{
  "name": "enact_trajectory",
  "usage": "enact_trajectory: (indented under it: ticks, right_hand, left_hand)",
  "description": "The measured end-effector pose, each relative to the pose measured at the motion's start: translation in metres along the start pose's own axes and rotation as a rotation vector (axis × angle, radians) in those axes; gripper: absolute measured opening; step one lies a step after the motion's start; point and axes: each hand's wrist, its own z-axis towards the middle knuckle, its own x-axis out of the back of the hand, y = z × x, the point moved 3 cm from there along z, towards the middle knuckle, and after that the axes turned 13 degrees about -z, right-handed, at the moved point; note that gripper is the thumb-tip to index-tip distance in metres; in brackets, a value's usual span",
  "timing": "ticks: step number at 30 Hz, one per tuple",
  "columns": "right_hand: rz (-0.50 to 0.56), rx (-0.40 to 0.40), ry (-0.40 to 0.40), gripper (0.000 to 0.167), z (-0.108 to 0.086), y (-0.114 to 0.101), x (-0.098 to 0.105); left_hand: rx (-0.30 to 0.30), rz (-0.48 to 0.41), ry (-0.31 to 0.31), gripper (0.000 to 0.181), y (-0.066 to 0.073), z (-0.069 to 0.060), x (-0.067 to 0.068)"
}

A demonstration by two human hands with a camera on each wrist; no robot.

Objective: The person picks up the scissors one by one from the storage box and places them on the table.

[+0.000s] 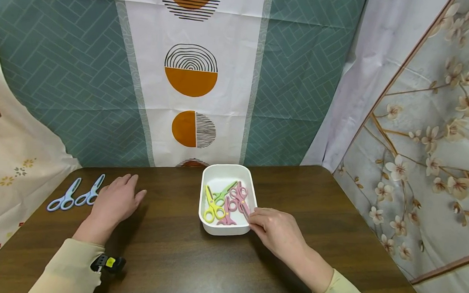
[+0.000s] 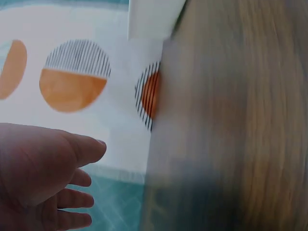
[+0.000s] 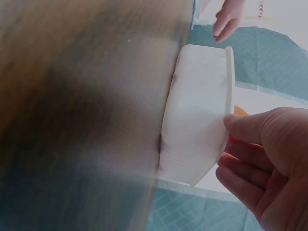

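On the left of the table, my left hand (image 1: 117,199) is held beside two pairs of light blue scissors, one farther left (image 1: 65,200) and one (image 1: 88,196) partly hidden by it. Its fingers reach forward with nothing in them; in the left wrist view the hand (image 2: 45,178) is also empty. My right hand (image 1: 279,231) pinches the near right rim of a white container (image 1: 224,230), thumb outside; the right wrist view shows this hand (image 3: 274,154) at the container wall (image 3: 197,106). Inside lie yellow scissors (image 1: 214,210), green scissors (image 1: 224,193) and pink scissors (image 1: 231,214), overlapping.
A brown wooden table (image 1: 167,248) carries everything. Behind it hangs a teal and white curtain (image 1: 227,137) with orange circles. Cream cloth (image 1: 18,146) hangs at the left, and a floral cloth (image 1: 426,172) at the right.
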Motion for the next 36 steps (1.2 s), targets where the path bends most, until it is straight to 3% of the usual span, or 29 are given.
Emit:
enact_trajectory:
  ticks: [9, 17, 28, 36]
  right_hand:
    - [-0.007, -0.008, -0.014, 0.021, 0.001, 0.001, 0.0]
    - [-0.002, -0.009, -0.006, 0.021, 0.0, 0.001, 0.0]
    - [-0.012, 0.0, 0.005, 0.02, 0.0, 0.0, 0.0]
    - [-0.008, 0.005, 0.011, 0.02, 0.0, 0.0, 0.0]
  left_hand:
    - [-0.1, 0.009, 0.021, 0.064, 0.047, 0.0, -0.006]
    - [-0.196, 0.013, 0.075, 0.06, 0.084, -0.004, -0.009]
    - [-0.276, 0.003, 0.087, 0.059, 0.116, -0.009, -0.017]
    - [-0.317, -0.012, 0.063, 0.057, 0.137, -0.014, -0.023]
